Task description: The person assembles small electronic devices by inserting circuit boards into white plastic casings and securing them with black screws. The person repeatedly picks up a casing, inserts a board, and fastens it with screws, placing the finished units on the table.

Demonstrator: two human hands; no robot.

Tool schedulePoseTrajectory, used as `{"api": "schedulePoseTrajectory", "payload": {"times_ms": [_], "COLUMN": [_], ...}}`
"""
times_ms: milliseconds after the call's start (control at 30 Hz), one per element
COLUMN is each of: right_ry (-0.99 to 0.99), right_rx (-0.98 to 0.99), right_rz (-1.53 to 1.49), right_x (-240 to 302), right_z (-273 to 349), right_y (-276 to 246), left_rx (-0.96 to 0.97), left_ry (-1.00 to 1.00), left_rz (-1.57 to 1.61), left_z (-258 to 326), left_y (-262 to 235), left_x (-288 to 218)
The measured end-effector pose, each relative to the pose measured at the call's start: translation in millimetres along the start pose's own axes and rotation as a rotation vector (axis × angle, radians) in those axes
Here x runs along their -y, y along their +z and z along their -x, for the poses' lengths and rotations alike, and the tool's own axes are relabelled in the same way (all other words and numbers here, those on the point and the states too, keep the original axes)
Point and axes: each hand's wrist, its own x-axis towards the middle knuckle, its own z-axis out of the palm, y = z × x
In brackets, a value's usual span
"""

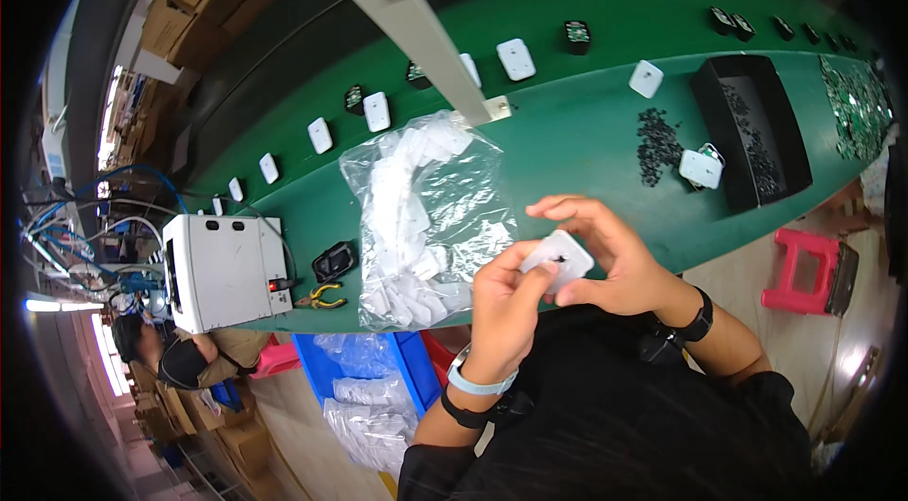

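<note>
In front of my chest I hold a white rounded plastic cover (pixel 574 255) with a small black part at its middle. My left hand (pixel 511 298) grips its left side, the thumb pressed on the face beside the black part. At the opposite side, my right hand (pixel 615 264) curls around the cover, thumb at its lower edge and index finger raised above. What the hidden fingers do behind it cannot be seen. Left of my hands lies a clear plastic bag (pixel 482 179) full of white covers. A white cover with a circuit board (pixel 701 168) rests to the right.
Small black parts (pixel 656 146) lie heaped beside a black bin (pixel 790 137); circuit boards (pixel 851 108) are piled far right. White covers (pixel 515 59) and black housings (pixel 577 36) line the green belt behind a metal post (pixel 407 9). Pliers (pixel 323 297) lie near a white machine (pixel 227 269).
</note>
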Motion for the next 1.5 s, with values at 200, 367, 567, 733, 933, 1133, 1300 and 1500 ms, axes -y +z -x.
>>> {"api": "schedulePoseTrajectory", "payload": {"times_ms": [200,367,567,733,933,1133,1300,1500], "right_ry": [0.29,0.208,0.255,0.253,0.257,0.173,0.223,0.191], "right_rx": [0.065,-0.153,-0.147,-0.177,-0.15,-0.101,-0.08,-0.052], "right_rz": [-0.373,-0.383,-0.314,-0.297,-0.4,-0.583,-0.677,-0.62], "right_x": [-19,-10,6,14,14,1,0,7], "right_z": [1,-9,-3,18,16,14,13,21], "right_y": [-9,-42,-43,-47,-49,-51,-38,-26], "left_rx": [0.232,-0.203,-0.731,-0.76,-0.71,-0.067,0.053,0.076], "left_ry": [-0.21,0.308,0.468,0.062,0.385,0.412,0.446,0.144], "left_rz": [-0.059,-0.776,-1.565,-1.379,-0.929,-0.073,-0.182,-0.187], "left_z": [-17,-106,-278,-336,-276,-135,-10,14], "left_y": [-23,-103,-229,-255,-257,-163,-73,-20], "left_x": [-17,-106,-155,-162,-199,-173,-129,-51]}}
